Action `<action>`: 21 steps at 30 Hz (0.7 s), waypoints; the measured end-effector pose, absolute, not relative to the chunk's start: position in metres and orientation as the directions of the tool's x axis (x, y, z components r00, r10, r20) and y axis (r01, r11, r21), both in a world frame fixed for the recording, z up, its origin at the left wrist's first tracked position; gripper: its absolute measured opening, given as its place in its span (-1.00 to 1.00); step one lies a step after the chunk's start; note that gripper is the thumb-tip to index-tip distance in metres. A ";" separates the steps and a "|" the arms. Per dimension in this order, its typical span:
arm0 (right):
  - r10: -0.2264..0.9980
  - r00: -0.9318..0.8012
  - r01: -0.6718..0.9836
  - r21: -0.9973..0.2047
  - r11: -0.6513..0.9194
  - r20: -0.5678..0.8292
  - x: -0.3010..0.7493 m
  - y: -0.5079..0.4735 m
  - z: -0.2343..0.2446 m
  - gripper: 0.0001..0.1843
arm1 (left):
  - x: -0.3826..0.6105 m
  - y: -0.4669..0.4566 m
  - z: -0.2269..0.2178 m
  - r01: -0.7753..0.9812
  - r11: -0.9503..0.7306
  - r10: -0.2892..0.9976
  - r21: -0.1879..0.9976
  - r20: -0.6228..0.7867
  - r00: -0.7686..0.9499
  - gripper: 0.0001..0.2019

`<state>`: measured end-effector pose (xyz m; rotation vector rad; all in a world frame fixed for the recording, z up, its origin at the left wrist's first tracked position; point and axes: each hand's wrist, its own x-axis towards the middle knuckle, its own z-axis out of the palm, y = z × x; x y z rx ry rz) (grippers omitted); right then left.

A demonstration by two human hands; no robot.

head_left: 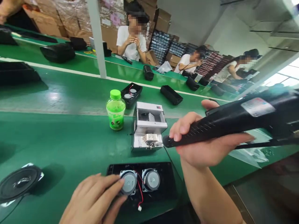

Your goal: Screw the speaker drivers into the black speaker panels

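Observation:
My left hand (95, 196) rests its fingertips and thumb on the rim of a round grey-backed speaker (129, 184), set in a black panel (168, 183) on the bench. Beside it in the same panel sits a second speaker (152, 179). A red wire with a white plug (139, 207) hangs between the two. Raised over the bench at the right, my right hand (201, 152) is wrapped round a black electric screwdriver (215, 126) with a silver label. Behind the panel stands a white screw feeder (149, 126) with a metal part at its front.
A green-capped bottle (116, 110) stands left of the feeder. A loose speaker (20, 183) lies at far left. Black housings (171, 95) sit further back, one holding speakers (131, 94). Plastic bags (252, 152) lie at right. Co-workers (133, 40) sit across the bench near a white post (97, 37).

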<state>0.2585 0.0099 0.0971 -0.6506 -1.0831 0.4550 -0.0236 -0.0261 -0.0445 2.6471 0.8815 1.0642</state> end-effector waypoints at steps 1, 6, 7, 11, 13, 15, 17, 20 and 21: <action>0.639 0.380 -0.023 -0.684 0.729 0.669 0.255 0.016 0.094 -0.27 | -0.024 -0.022 -0.036 0.493 -0.802 0.594 0.337 0.538 0.599 -0.72; 0.723 0.293 -0.048 -0.745 0.665 0.626 0.246 0.039 0.069 -0.34 | -0.012 -0.008 -0.007 0.557 -0.768 0.641 0.317 0.351 0.683 -0.67; 0.729 0.305 -0.045 -0.755 0.654 0.613 0.246 0.041 0.065 -0.34 | -0.007 -0.007 -0.005 0.572 -0.754 0.655 0.322 0.310 0.689 -0.66; 0.727 0.365 -0.016 -0.777 0.629 0.582 0.250 0.044 0.062 -0.28 | 0.004 -0.002 -0.002 0.600 -0.722 0.672 0.346 0.145 0.726 -0.62; 0.726 0.386 0.008 -0.789 0.614 0.569 0.250 0.043 0.064 -0.25 | 0.006 0.000 -0.002 0.614 -0.707 0.677 0.351 0.087 0.731 -0.68; 0.737 0.400 0.010 -0.806 0.592 0.546 0.250 0.040 0.064 -0.23 | 0.006 0.002 -0.001 0.620 -0.696 0.681 0.362 0.059 0.730 -0.73; 0.768 0.400 -0.029 -0.831 0.556 0.500 0.249 0.034 0.062 -0.21 | 0.006 0.003 -0.002 0.614 -0.696 0.678 0.372 0.060 0.732 -0.72; 0.777 0.414 -0.094 -0.827 0.554 0.474 0.248 0.017 0.063 -0.20 | 0.005 0.002 -0.003 0.608 -0.700 0.681 0.374 0.094 0.726 -0.64; 0.766 0.429 -0.103 -0.816 0.568 0.479 0.247 0.010 0.066 -0.21 | 0.004 0.001 -0.003 0.607 -0.703 0.682 0.371 0.107 0.724 -0.61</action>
